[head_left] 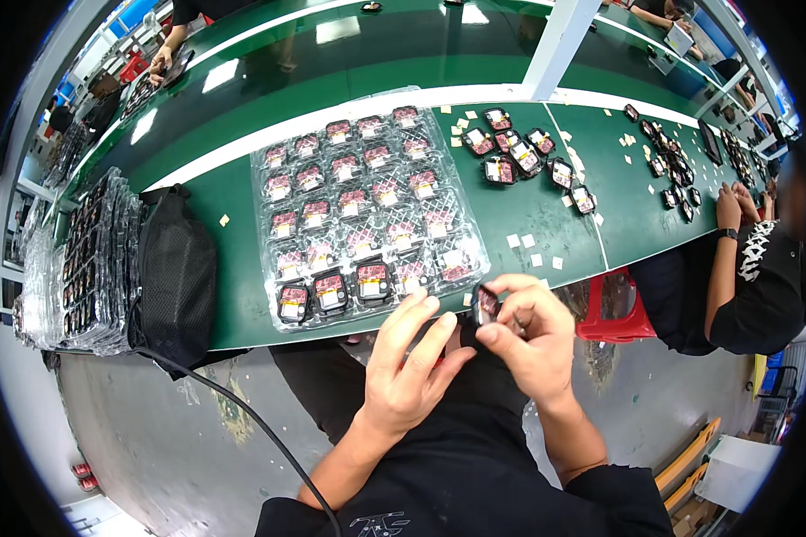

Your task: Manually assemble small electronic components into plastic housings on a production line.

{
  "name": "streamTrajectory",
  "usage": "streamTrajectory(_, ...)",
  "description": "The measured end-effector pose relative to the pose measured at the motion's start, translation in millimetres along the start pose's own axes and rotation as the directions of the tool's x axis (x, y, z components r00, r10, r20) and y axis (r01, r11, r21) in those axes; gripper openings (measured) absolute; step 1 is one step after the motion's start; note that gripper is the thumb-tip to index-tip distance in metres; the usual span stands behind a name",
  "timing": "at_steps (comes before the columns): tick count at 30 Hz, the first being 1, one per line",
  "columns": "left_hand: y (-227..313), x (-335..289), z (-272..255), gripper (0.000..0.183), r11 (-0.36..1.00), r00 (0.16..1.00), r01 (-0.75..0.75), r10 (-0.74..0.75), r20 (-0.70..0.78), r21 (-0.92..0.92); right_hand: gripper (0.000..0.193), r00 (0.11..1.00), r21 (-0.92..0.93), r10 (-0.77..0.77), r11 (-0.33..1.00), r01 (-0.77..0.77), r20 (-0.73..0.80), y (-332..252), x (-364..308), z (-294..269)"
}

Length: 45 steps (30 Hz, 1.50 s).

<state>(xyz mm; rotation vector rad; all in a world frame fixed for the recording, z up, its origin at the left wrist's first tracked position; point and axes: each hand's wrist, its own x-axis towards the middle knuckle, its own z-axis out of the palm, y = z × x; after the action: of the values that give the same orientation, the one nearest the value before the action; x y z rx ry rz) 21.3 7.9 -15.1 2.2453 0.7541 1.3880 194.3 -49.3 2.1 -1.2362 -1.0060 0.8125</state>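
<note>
One small, dark, rounded-edge unit [485, 306] is up in the person's R hand [539, 331], just off the near R corner of the clear moulded-plastic tray [468, 224]. R thumb + bent fingers are closed on its edges, prob. so its face stays uncovered; it's tilted, so can't read which way that face points. L hand [401, 376] is by the tray's near edge, fingers spread w/ gaps btwn, nothing seen in them; can't tell if the tips touch the tray.

Tray sits square in front of the body, prob. for easy reach by both hands. Its pockets hold similar units in rows, likely to keep them apart & facing up. Loose black rounded units [527, 157] lie in a cluster R of the tray, prob. handy for the R hand. L of the tray: black mesh bag [179, 268], then stacked clear plastic trays [98, 259] beyond, prob. piled to save tabletop.
</note>
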Motion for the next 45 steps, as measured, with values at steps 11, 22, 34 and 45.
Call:
streamTrajectory(11,5,-9,-3,0.054,0.995,0.994,0.006,-0.017,-0.107,-0.097,0.029,0.95,0.436,0.169,0.857,-0.274,0.264,-1,-21,25)
streamTrajectory(22,4,-15,-16,0.063,0.123,0.706,0.425,-0.666,0.243,-0.897,0.027,0.887,-0.525,-0.435,0.724,0.448,0.158,-4,-8,20)
streamTrajectory(34,7,-17,-17,0.056,0.09,0.756,0.423,-0.583,0.296,-0.902,0.025,0.749,-0.63,-0.591,0.467,0.621,0.3,-7,-6,19)
streamTrajectory(45,6,-17,-20,0.06,0.149,0.732,0.473,-0.615,0.293,-0.869,0.016,0.936,-0.467,-0.293,0.812,0.351,0.193,-12,-7,16)
